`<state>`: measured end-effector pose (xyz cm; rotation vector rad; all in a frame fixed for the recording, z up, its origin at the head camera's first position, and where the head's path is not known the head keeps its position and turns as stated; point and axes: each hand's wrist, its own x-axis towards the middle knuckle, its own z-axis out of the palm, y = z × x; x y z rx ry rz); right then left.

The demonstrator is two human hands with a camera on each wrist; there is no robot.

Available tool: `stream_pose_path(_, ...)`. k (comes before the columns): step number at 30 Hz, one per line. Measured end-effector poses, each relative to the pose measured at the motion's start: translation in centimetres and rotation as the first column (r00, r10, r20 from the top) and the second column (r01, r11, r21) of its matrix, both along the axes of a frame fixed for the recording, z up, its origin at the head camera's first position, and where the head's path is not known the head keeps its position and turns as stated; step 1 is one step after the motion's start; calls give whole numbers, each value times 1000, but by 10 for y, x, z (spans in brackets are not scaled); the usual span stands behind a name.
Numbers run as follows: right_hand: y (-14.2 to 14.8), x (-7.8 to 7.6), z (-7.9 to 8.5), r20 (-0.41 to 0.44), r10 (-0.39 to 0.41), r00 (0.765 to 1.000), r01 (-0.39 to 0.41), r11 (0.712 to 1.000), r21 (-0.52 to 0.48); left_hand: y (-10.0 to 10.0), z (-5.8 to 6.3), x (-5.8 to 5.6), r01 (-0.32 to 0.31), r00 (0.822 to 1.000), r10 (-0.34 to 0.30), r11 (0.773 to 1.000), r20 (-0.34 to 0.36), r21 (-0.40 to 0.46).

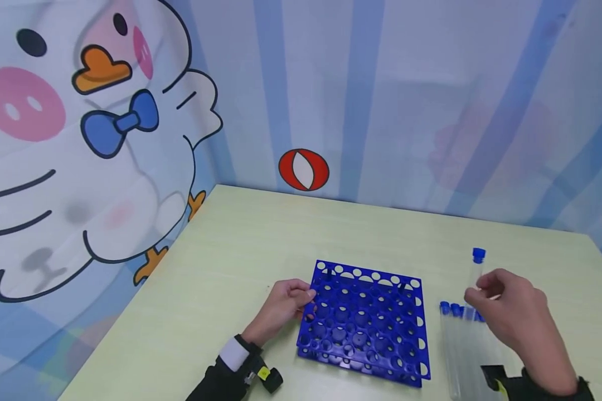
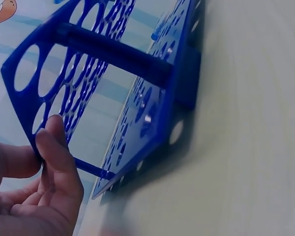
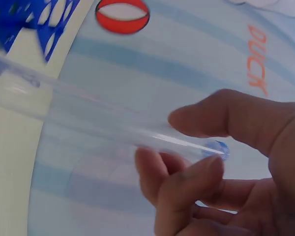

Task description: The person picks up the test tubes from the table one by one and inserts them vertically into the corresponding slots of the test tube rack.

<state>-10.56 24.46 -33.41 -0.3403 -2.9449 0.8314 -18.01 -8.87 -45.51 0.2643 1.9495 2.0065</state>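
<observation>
A blue test tube rack (image 1: 359,319) with rows of round holes stands on the table, and my left hand (image 1: 281,305) pinches the edge of its top plate at the left side. The left wrist view shows thumb and fingertips on that plate's corner (image 2: 33,105), with a crossbar (image 2: 115,51) joining it to the lower plate. To the right of the rack, my right hand (image 1: 519,312) holds a clear test tube (image 1: 475,274) upright between thumb and fingers. Its blue cap (image 1: 479,255) points up. The rack's holes hold no tubes.
Several clear tubes (image 1: 464,356) with blue caps (image 1: 445,307) lie side by side on the table, partly under my right hand and wrist. The pale table (image 1: 221,256) meets a printed blue and white curtain (image 1: 321,100) at its back and left edges.
</observation>
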Motion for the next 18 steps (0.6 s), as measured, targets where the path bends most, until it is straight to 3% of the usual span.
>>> stream_pose_path(3, -26, -5, 7, -148, 7, 989, -9, 1000, -11, 0, 0, 0, 0, 1000, 0, 1000, -15, -1)
stream_pose_path(6, -50, -13, 9, -267, 38, 963, -47, 999, -27, 0, -1, -1, -1, 1000, 1, 1000, -31, -2)
stream_pose_path(8, -64, -20, 8, -339, 80, 937, -96, 995, -32, 0, -1, -1, -3, 999, 3, 1000, -37, 1)
stream_pose_path(11, -84, -31, 4, -444, 176, 879, -200, 980, -6, 0, 1, -1, 3, 999, -2, 1000, -40, 19)
stream_pose_path(15, -109, -47, -2, -509, 278, 815, -318, 948, 8, 1, 4, 1, 5, 999, -4, 1000, -40, 26)
stream_pose_path(16, -110, -62, -21, -526, 302, 795, -369, 929, -23, 0, 4, 2, 0, 999, 0, 1000, -39, 19)
stream_pose_path(18, -121, -70, -24, -524, 322, 789, -412, 909, -62, 0, 2, 1, -10, 999, 11, 1000, -38, 8)
